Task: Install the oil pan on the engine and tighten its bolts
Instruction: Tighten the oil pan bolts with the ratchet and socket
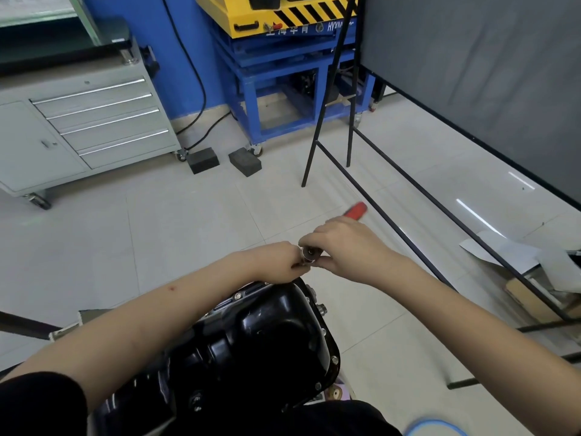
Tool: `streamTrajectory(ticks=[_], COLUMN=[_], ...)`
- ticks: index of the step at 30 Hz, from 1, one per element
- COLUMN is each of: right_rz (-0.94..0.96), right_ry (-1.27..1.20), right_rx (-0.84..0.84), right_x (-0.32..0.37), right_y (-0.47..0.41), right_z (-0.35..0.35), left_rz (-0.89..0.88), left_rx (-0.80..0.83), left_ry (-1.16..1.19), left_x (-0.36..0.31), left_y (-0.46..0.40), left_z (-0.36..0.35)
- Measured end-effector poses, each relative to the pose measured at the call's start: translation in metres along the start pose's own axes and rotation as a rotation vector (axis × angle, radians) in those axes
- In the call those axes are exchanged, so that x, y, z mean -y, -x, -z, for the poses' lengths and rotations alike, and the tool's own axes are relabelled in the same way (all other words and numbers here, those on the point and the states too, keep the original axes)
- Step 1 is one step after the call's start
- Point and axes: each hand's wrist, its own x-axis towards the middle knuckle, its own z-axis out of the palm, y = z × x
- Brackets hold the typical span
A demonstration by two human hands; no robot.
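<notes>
Gleaming black oil pan [267,338], bolts [321,308] along its flange.

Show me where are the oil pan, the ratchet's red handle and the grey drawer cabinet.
oil pan [270,338]: head view, on its glossy black top.
red handle [356,210]: head view, middle of the grip.
drawer cabinet [103,121]: head view, on a drawer front.

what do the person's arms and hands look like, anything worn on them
Both forearms are bare, and neither the left hand nor the right hand wears a glove. A black sleeve covers the left upper arm. The left forearm has a small red mark. No rings or watch visible.
</notes>
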Motion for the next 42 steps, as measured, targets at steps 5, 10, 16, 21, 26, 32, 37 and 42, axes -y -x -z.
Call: streamTrajectory(ticks=[5, 10, 16, 21, 26, 32, 37, 42], right_rz=[-0.201, -0.101, -0.112, -0.202, -0.004, -0.264, -0.144, -0.157], right_ry=[0.013, -0.019, 0.044, -0.007, 0.037, -0.008, -0.008, 0.065], right_rx=[0.013, -0.049, -0.005, 0.002, -0.029, 0.010, -0.070, -0.056], right_x=[0.006, 0.005, 0.006, 0.013, 0.008, 0.018, 0.018, 0.015], right_y=[0.003, 0.004, -0.004, -0.002, -0.002, -0.003, 0.000, -0.003], right_z=[-0.005, -0.003, 0.003, 0.000, 0.002, -0.001, -0.002, 0.001], left_rz=[0.052, 0.044, 0.056, 0.043, -0.016, 0.059, 0.040, 0.056], left_rx=[-0.045, -0.044, -0.040, -0.077, -0.059, -0.040, -0.079, -0.056], left_ry=[-0.026, 0.029, 0.144, 0.061, 0.029, -0.024, 0.099, 0.131], left_x=[-0.002, -0.001, 0.000, -0.001, 0.000, -0.004, -0.002, -0.001], left_y=[-0.001, 0.000, -0.002, 0.005, 0.005, 0.005, 0.005, 0.005], left_z=[0.003, 0.001, 0.005, 0.005, 0.001, 0.003, -0.001, 0.000])
